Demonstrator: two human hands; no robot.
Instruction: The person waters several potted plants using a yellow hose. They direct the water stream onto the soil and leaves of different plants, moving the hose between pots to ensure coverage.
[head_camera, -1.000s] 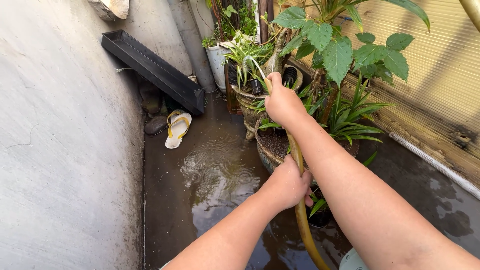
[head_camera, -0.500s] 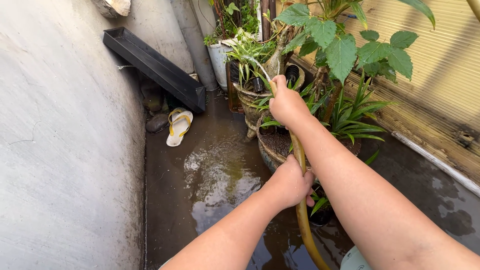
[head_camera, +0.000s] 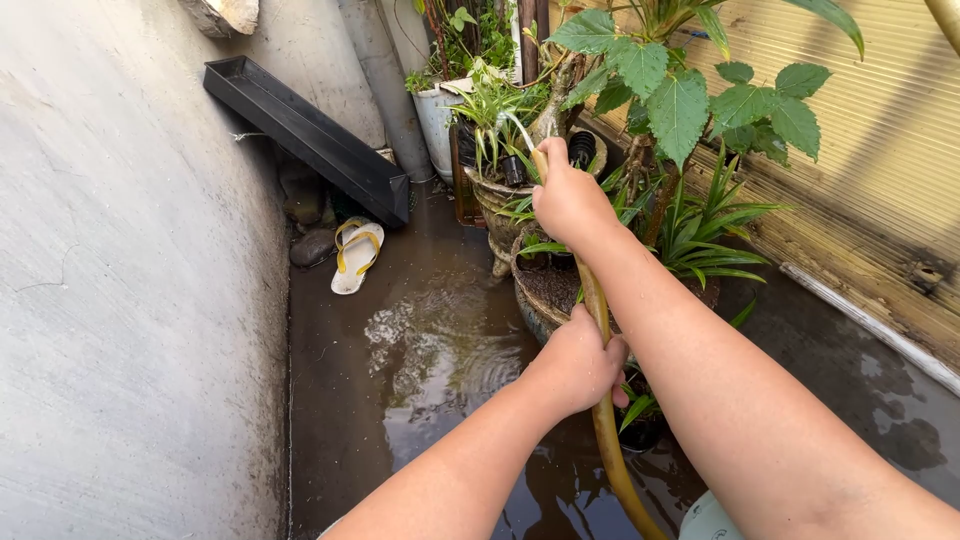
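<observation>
While both hands grip a yellowish rubber hose (head_camera: 598, 330), a thin water jet leaves its tip toward the potted plants.

Right hand (head_camera: 570, 200) fingers curled tight near the nozzle end; left hand (head_camera: 580, 362) wrapped lower down. Hose runs above a round woven planter (head_camera: 535, 290). Left of the planter: wet floor (head_camera: 430, 350), white-and-yellow flip-flop (head_camera: 356, 257).

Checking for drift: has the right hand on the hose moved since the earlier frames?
No. The right hand grips the hose at the same spot before the striped-leaf pot.
</observation>
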